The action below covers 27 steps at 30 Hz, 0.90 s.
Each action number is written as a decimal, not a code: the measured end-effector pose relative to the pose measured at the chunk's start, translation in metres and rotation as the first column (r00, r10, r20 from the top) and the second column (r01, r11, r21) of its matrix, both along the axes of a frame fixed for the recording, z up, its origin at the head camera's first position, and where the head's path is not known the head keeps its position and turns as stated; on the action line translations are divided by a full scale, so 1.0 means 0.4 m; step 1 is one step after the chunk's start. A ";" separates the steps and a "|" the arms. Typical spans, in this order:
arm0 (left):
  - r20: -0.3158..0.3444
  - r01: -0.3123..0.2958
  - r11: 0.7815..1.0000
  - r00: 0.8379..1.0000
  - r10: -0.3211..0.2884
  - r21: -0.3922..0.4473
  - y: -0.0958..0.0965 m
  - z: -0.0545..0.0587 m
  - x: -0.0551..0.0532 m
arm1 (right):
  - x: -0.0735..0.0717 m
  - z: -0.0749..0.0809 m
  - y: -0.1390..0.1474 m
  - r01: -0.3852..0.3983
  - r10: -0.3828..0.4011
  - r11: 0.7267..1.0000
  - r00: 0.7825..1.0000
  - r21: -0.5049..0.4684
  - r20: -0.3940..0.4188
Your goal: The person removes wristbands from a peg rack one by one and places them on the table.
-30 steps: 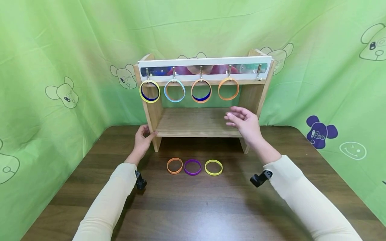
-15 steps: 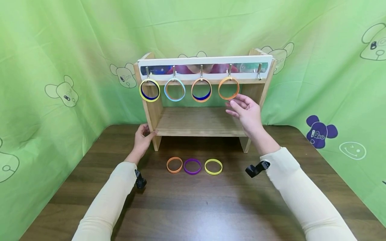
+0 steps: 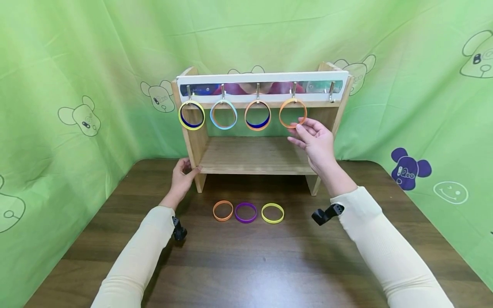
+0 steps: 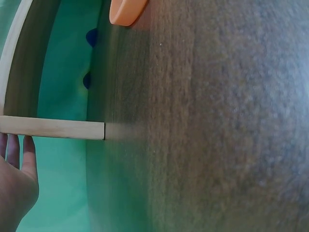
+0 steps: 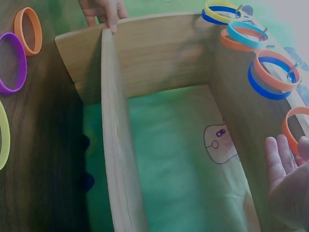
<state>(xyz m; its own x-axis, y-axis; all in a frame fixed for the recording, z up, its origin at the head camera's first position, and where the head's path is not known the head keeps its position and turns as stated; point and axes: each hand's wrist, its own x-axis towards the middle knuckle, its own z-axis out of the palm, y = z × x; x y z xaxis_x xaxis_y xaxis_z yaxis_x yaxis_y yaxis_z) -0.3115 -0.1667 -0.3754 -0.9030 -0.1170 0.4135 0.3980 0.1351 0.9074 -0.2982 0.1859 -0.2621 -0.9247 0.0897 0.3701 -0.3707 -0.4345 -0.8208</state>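
Your right hand [image 3: 319,143] has the lower right edge of the hanging orange ring [image 3: 280,114] pinched between thumb and index finger, other fingers held off it; the ring hangs from the fourth hook [image 3: 294,89] on the white rail [image 3: 262,78]. Your left hand [image 3: 182,179] is gripping the wooden rack [image 3: 254,155] at its left side panel, thumb over the front edge by the shelf board, fingers along the outer face; left wrist view shows fingertips touching that panel. Other hooks, from your left: first, yellow ring [image 3: 180,119] with a blue one [image 5: 212,20] behind; second, light blue ring [image 3: 212,117] with an orange one behind; third, orange in front, blue ring [image 5: 269,94] behind. Fifth hook [image 3: 331,90] is just right of the pinched ring's. On the brown table [image 3: 246,265], in front of the rack, you've got a row of three flat rings, near each other but apart: loose orange ring [image 3: 222,219], purple ring [image 3: 245,221], loose yellow ring [image 3: 272,221]. Your sleeves are pale, a black camera [image 3: 179,229] at the left wrist, another at the right. Green curtain [image 3: 115,51] with cartoon heads behind, one solid purple, over a smiley at your right.
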 end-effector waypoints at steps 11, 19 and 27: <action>0.002 -0.018 1.000 1.000 0.018 -0.001 0.003 -0.001 0.001 | 0.010 0.003 0.007 -0.001 0.001 0.999 1.000 -0.036 -0.004; -0.002 -0.010 1.000 1.000 0.010 0.002 0.002 -0.002 0.001 | 0.019 0.023 0.009 -0.007 0.005 0.993 1.000 -0.114 -0.012; 0.001 -0.001 1.000 1.000 0.001 0.005 0.001 -0.002 0.001 | 0.032 0.047 0.016 -0.008 0.003 0.986 1.000 -0.166 -0.026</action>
